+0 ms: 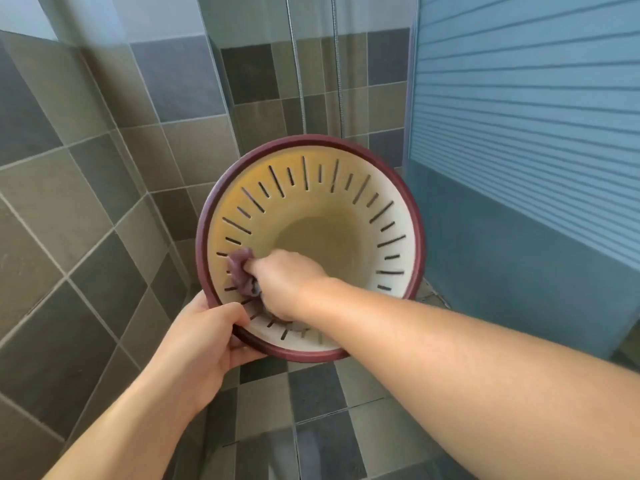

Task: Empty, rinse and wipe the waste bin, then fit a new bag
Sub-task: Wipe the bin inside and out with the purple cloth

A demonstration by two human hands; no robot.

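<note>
The waste bin (349, 188) is round, cream inside with dark slots in its wall and a maroon rim, tilted so its opening faces me. Nothing lies inside it. My left hand (204, 337) grips the rim at the lower left, thumb over the edge. My right hand (287, 282) reaches inside the bin and holds a crumpled purple cloth (240, 270) pressed against the inner wall at the left. The bin is held up in the air above the tiled floor.
Grey and green tiled walls (86, 202) close in on the left and behind. A glass shower screen (311, 64) with a hose stands behind the bin. A blue ribbed panel (519, 150) is on the right. Tiled floor (311, 410) lies below.
</note>
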